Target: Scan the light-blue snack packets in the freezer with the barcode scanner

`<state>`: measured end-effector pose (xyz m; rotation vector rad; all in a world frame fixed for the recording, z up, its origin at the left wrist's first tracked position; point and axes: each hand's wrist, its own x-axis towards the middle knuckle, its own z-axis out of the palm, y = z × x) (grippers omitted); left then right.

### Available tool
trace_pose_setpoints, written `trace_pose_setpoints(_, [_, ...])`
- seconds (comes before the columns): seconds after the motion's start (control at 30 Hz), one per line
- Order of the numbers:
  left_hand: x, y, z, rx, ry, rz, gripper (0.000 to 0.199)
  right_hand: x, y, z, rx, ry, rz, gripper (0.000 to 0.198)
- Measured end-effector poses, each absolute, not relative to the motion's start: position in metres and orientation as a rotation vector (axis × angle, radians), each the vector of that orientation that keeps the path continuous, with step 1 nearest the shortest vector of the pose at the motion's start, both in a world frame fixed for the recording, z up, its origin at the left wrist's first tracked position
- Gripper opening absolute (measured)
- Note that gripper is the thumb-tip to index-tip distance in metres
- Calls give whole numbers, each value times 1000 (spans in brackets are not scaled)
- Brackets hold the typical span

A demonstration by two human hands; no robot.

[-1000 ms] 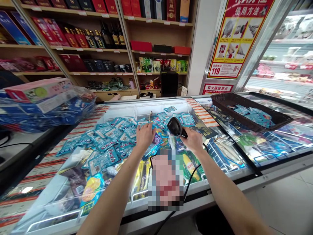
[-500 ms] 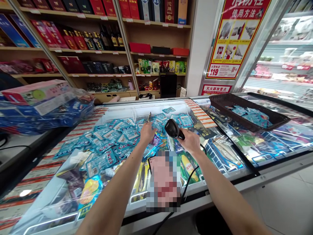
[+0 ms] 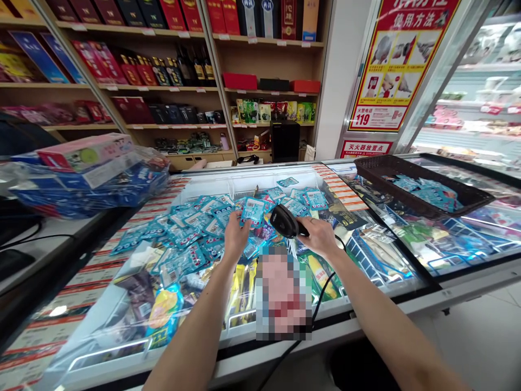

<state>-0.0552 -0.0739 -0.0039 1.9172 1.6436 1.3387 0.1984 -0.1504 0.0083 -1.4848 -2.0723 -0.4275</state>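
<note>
Between the fingers of my left hand (image 3: 236,237) is a small blue snack packet (image 3: 254,210), its barcode label facing me. My right hand (image 3: 321,236) grips a black barcode scanner (image 3: 285,221) by the handle, its head turned toward that packet. A black cable (image 3: 316,297) runs from the scanner down past the counter edge. Many like blue packets (image 3: 189,222) lie in a loose heap on the glass lid around and left of my left hand. A pixelated phone-like object (image 3: 284,293) lies on the glass below my hands.
The glass-topped freezer (image 3: 244,347) holds bagged foods. At right, a dark brown basket (image 3: 423,187) contains more blue packets. Plastic-wrapped boxes (image 3: 93,174) are stacked at left. Shelves of boxed goods (image 3: 163,87) and a black box-shaped unit (image 3: 285,141) stand behind.
My left hand has come back toward me and now holds up a blue packet with its label showing. The scanner's head has tilted toward it. The view has shifted slightly left.
</note>
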Motion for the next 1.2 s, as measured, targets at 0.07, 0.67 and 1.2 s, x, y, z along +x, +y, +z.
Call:
trace_pose_setpoints(0.07, [-54, -73, -4, 1914, 1654, 1310, 41, 198, -150, 8, -1468, -2082, -421, 37])
trace_pose_setpoints(0.67, [-51, -81, -1, 1995, 1794, 1147, 43, 197, -149, 4, -1351, -2114, -460, 36])
trace_pose_setpoints(1.2, [-48, -82, -2, 2074, 1805, 1153, 43, 195, -151, 6, -1338, -2144, -430, 36])
